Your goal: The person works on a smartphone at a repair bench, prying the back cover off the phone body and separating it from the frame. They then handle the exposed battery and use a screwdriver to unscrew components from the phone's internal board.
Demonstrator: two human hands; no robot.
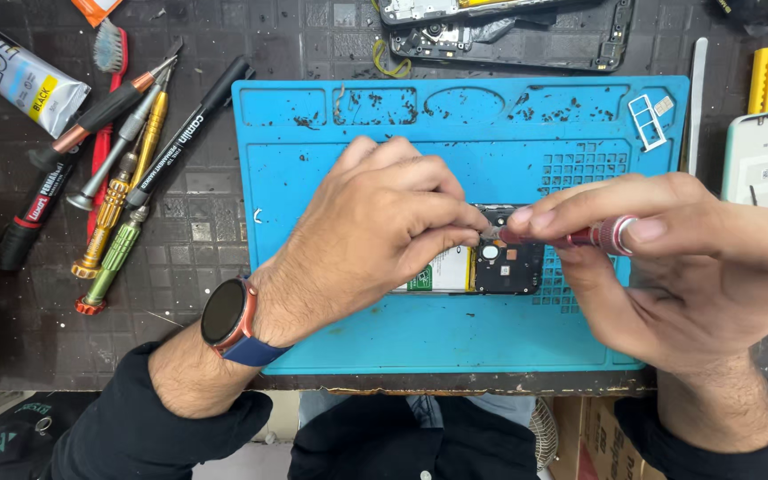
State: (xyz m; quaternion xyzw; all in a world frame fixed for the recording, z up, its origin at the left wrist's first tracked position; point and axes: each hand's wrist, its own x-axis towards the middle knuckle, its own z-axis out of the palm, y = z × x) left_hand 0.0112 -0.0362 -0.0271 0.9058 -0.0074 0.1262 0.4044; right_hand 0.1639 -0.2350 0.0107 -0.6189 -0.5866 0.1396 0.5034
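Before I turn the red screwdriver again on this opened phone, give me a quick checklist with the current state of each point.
1. Screwdriver held firmly: ok, right hand pinches the red screwdriver, a finger on its cap.
2. Tip seated in a screw: cannot tell, the fingertips hide it.
3. Phone steadied: ok, left hand rests over the opened phone.
4. Phone fully on the blue mat: ok.
5. Mat clean: not ok, dark specks in its top trays.
6. Spare drivers within reach: ok, spare screwdrivers lie left of the mat.
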